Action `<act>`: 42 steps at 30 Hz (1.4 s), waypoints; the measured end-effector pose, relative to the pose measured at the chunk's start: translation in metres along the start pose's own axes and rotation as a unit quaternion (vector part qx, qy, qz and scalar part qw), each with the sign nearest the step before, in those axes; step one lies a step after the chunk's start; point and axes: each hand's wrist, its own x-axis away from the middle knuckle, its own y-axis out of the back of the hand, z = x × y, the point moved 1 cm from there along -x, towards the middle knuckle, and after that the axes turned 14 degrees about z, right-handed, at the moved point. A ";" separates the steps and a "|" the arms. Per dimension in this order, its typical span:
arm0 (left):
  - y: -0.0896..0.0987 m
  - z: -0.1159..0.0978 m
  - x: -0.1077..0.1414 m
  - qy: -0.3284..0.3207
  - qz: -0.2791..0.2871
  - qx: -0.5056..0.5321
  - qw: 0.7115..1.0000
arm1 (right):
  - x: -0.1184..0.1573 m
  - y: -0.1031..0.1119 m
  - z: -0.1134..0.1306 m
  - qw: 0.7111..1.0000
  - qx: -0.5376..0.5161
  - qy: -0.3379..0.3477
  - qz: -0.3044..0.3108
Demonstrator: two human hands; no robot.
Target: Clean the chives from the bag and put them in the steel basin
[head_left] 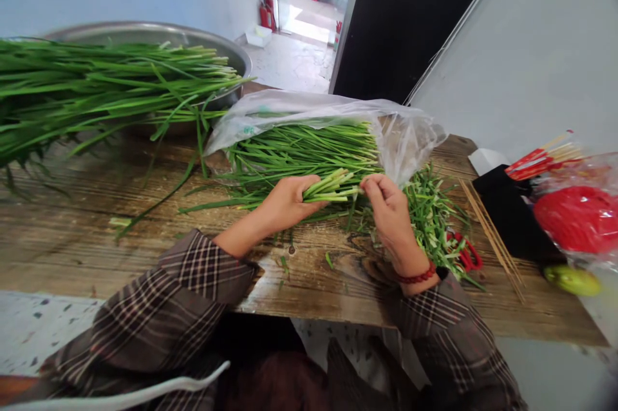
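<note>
My left hand point(284, 203) grips a small bundle of green chive stalks point(333, 184) over a wooden table point(72, 237). My right hand point(390, 212) pinches the cut pale ends of that same bundle from the right. Just behind the hands lies a larger heap of chives point(299, 150) on a clear plastic bag point(405, 134). Trimmed green scraps point(429, 211) are piled to the right of my right hand, with red-handled scissors point(467, 255) half buried in them.
A big metal basin point(193, 40) at the back left carries a long pile of chives point(96, 86). On the right are bamboo skewers point(492, 240), a black box point(506, 211), a red bag point(577, 218) and a green fruit point(572, 280). An open doorway is beyond.
</note>
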 end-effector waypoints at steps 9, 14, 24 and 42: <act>0.009 -0.005 0.002 0.013 0.016 0.070 0.997 | 0.001 0.024 0.003 0.978 0.081 0.037 0.187; 0.008 -0.002 0.002 0.004 0.027 0.050 0.998 | -0.001 0.021 -0.002 0.996 0.087 0.030 0.011; 0.029 -0.005 0.013 0.009 -0.238 -0.095 0.967 | 0.000 0.031 -0.007 0.964 0.211 -0.005 0.161; 0.015 0.000 0.003 0.041 -0.089 0.012 0.995 | -0.002 0.046 -0.007 0.960 0.277 0.012 0.046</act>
